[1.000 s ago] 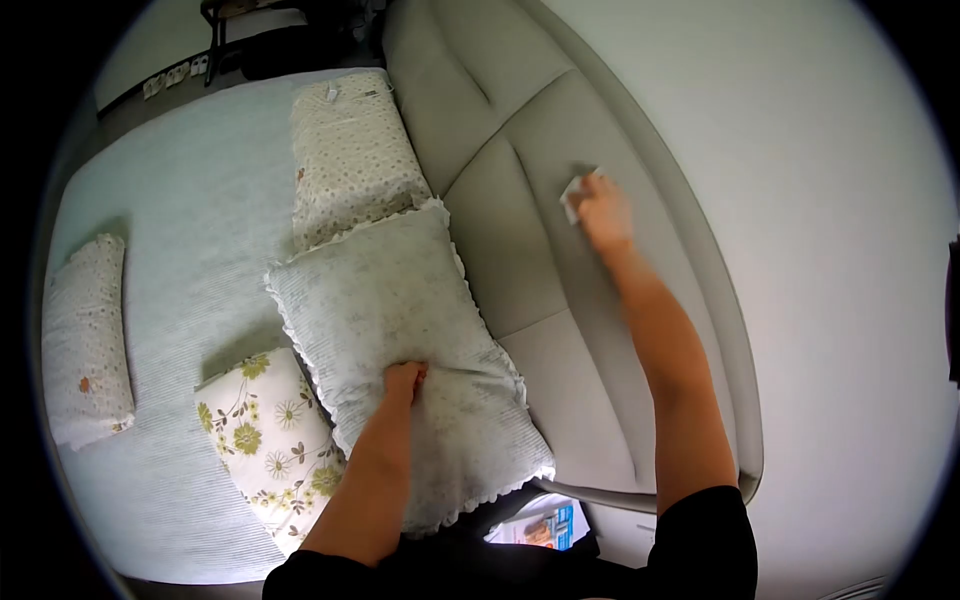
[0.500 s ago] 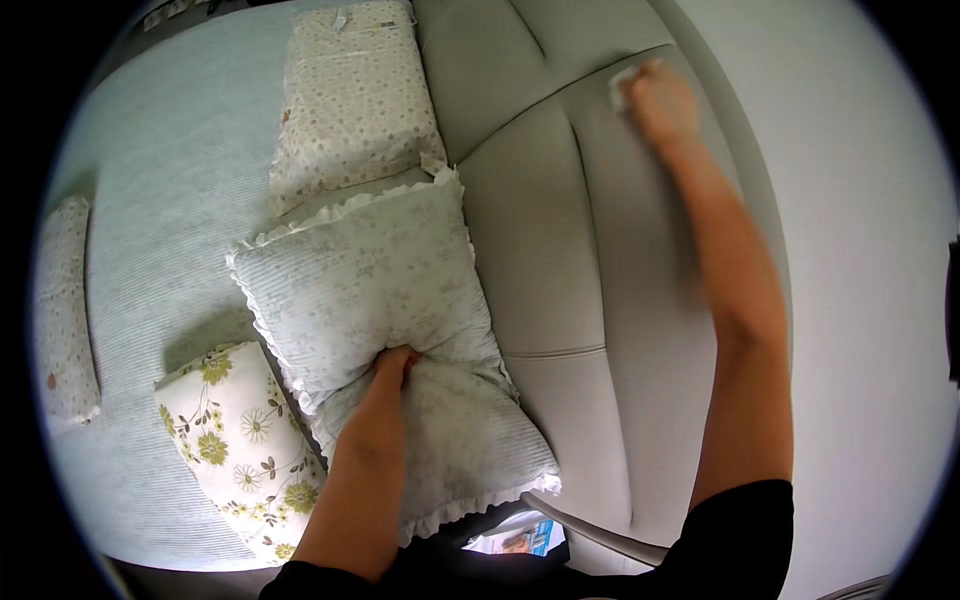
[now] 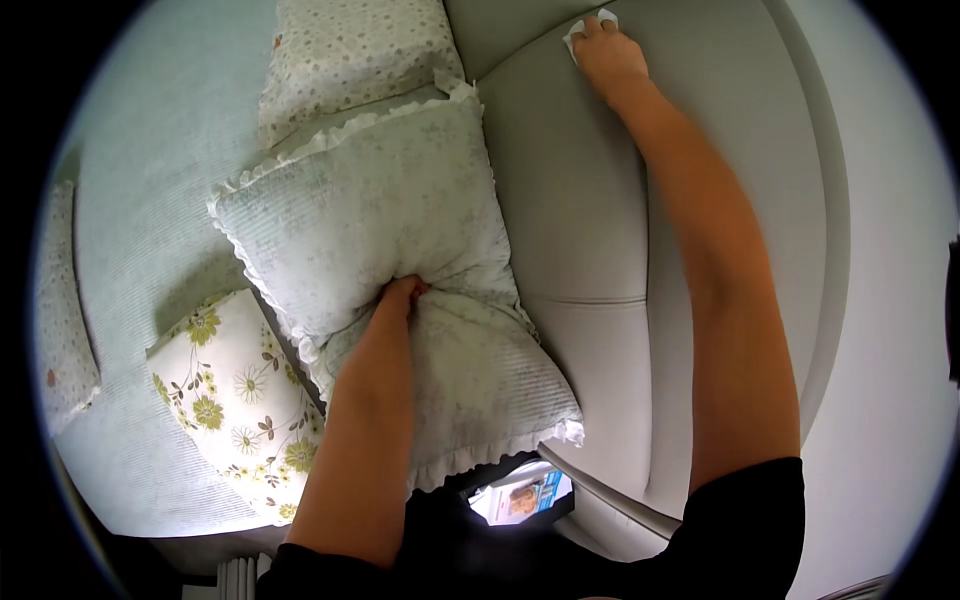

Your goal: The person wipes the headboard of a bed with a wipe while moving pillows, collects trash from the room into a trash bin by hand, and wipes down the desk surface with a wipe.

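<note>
My left hand (image 3: 405,292) is closed and pressed down into the middle of the large ruffled pillow (image 3: 360,210), whose fabric creases around it. Under my right hand (image 3: 608,60) is a white cloth (image 3: 574,42), pinched against the grey padded headboard (image 3: 570,170) near its upper seam. White edges of the cloth show beside the fingertips. The ruffled pillow leans along the headboard's lower side.
A dotted pillow (image 3: 360,50) lies beyond the ruffled one, and a floral pillow (image 3: 235,400) lies to its left. Another dotted pillow (image 3: 65,310) rests at the far left of the bed (image 3: 150,220). A printed package (image 3: 525,497) sits below the headboard's near end.
My right hand has moved up along the headboard with the cloth, then left to the seam. My left hand has stayed on the ruffled pillow, pressing deeper creases. The view has shifted.
</note>
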Available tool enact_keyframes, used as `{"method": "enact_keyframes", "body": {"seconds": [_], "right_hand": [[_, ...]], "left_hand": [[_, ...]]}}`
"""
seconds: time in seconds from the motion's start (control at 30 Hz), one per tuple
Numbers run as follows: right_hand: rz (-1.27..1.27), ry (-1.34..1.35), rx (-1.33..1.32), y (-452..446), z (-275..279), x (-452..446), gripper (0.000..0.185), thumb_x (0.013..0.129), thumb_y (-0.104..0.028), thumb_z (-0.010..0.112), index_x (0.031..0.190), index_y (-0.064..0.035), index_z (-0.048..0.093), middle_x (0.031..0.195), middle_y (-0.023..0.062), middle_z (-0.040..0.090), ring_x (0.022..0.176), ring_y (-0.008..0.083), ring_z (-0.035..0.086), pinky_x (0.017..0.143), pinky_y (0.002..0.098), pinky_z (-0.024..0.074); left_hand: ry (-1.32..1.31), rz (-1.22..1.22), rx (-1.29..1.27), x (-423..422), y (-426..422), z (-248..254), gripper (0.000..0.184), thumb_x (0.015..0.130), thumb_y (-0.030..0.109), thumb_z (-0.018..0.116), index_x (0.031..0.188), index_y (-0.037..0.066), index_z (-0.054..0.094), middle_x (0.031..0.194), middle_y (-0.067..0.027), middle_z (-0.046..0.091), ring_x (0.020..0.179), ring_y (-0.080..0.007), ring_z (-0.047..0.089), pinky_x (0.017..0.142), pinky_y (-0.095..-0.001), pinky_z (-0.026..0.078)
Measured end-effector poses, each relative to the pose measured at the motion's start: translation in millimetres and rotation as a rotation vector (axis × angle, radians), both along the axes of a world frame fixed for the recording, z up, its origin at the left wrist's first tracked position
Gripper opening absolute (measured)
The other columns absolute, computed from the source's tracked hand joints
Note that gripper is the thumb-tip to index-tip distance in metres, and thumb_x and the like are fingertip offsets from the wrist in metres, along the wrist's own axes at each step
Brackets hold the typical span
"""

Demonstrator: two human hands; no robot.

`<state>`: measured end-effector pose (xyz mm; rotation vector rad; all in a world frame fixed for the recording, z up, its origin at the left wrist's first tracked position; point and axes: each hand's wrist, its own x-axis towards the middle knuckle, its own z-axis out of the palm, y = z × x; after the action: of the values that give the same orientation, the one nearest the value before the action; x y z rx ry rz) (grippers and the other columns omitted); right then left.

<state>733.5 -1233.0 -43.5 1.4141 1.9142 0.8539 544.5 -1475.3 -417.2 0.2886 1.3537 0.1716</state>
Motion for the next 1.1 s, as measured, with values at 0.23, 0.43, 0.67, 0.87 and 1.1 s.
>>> {"method": "enact_keyframes", "body": {"seconds": [0.23, 0.43, 0.67, 0.87, 1.1], "right_hand": [[0.004, 0.18, 0.183, -46.8, -25.3, 24.6, 0.026, 0.082, -0.008, 0.053, 0.107, -0.008, 0.055, 0.109, 0.0117, 0.048, 0.1, 0.0259, 0.054, 0.072, 0.0343, 0.0547], [-0.017, 0.609, 0.242, -268.2, -74.9, 21.6, 0.027, 0.078, -0.006, 0.058, 0.104, -0.0067, 0.062, 0.108, 0.0105, 0.053, 0.1, 0.0251, 0.053, 0.077, 0.036, 0.0478], [0.163, 0.657, 0.24, -139.9, -78.9, 13.0, 0.02, 0.084, -0.014, 0.055, 0.101, -0.008, 0.063, 0.107, 0.0128, 0.055, 0.097, 0.0293, 0.054, 0.077, 0.039, 0.0462], [0.089, 0.698, 0.267, 49.6, -89.6, 20.0, 0.021, 0.082, -0.017, 0.051, 0.098, -0.0043, 0.054, 0.103, 0.0168, 0.052, 0.094, 0.0334, 0.053, 0.079, 0.0433, 0.0438], [0.242, 0.267, -0.134, -8.9, -135.6, 13.6, 0.025, 0.084, -0.024, 0.051, 0.092, -0.0053, 0.065, 0.106, 0.0102, 0.054, 0.102, 0.025, 0.051, 0.085, 0.0368, 0.0427]], "left_hand": [[-0.035, 0.042, 0.055, -4.6, -2.4, 17.3, 0.014, 0.06, 0.008, 0.067, 0.053, 0.008, 0.055, 0.051, -0.003, 0.048, 0.045, -0.0154, 0.04, 0.046, -0.0287, 0.034], [-0.085, 0.097, -0.022, -5.2, -5.6, 11.7, 0.013, 0.059, 0.011, 0.068, 0.054, 0.007, 0.057, 0.053, -0.0027, 0.051, 0.05, -0.0162, 0.043, 0.049, -0.0287, 0.034], [-0.126, 0.142, 0.008, -1.1, -3.4, 11.0, 0.014, 0.059, 0.01, 0.065, 0.053, 0.01, 0.053, 0.05, -0.002, 0.046, 0.046, -0.0163, 0.042, 0.044, -0.0297, 0.034], [-0.031, 0.067, 0.024, 2.3, 1.4, -9.0, 0.014, 0.059, 0.01, 0.065, 0.053, 0.011, 0.053, 0.049, -0.0018, 0.046, 0.045, -0.0158, 0.042, 0.044, -0.029, 0.034], [0.018, 0.036, 0.033, 2.4, 6.2, -9.4, 0.014, 0.06, 0.009, 0.065, 0.053, 0.011, 0.053, 0.049, -0.0016, 0.046, 0.045, -0.0151, 0.042, 0.043, -0.0282, 0.034]]}}
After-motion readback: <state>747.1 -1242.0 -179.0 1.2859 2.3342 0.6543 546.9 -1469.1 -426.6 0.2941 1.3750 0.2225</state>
